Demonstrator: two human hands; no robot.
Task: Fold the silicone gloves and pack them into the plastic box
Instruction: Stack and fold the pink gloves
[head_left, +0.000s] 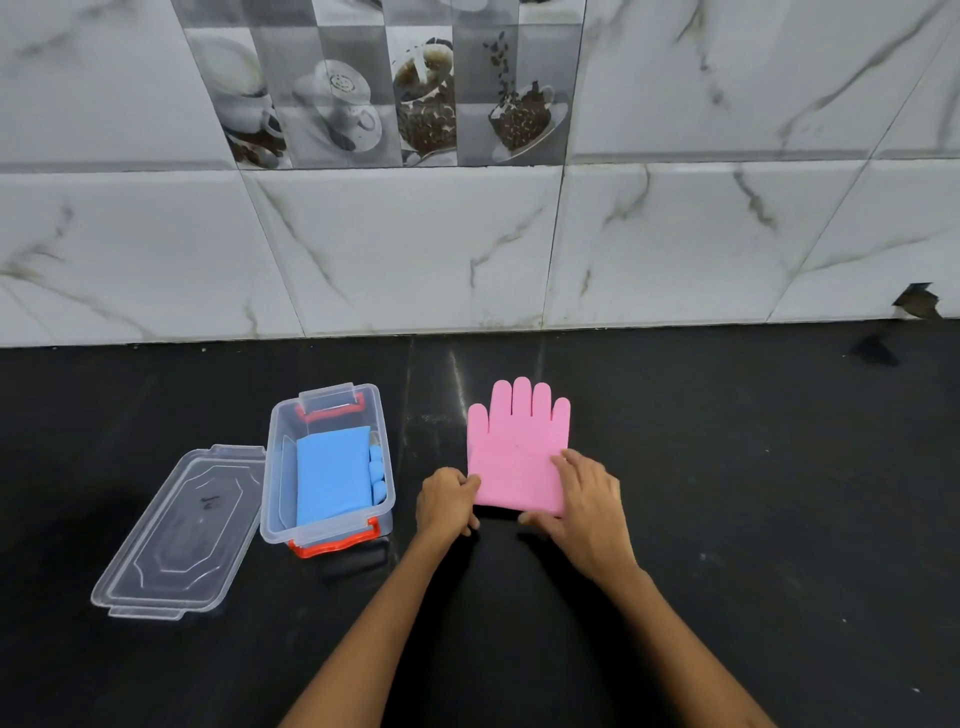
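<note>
A pink silicone glove (511, 439) lies flat on the black counter, fingers pointing toward the wall. My left hand (447, 499) pinches its near left corner at the cuff. My right hand (584, 501) holds the near right corner, thumb under the edge and fingers resting on top. To the left stands a clear plastic box (278, 470) with red latches, open. A folded blue glove (332, 475) lies inside it, its fingertips showing along the right wall.
The box's clear lid (176, 535) lies flat on the counter left of the box. A marble-tiled wall (467, 249) rises behind the counter (753, 467), with a chipped spot at the far right.
</note>
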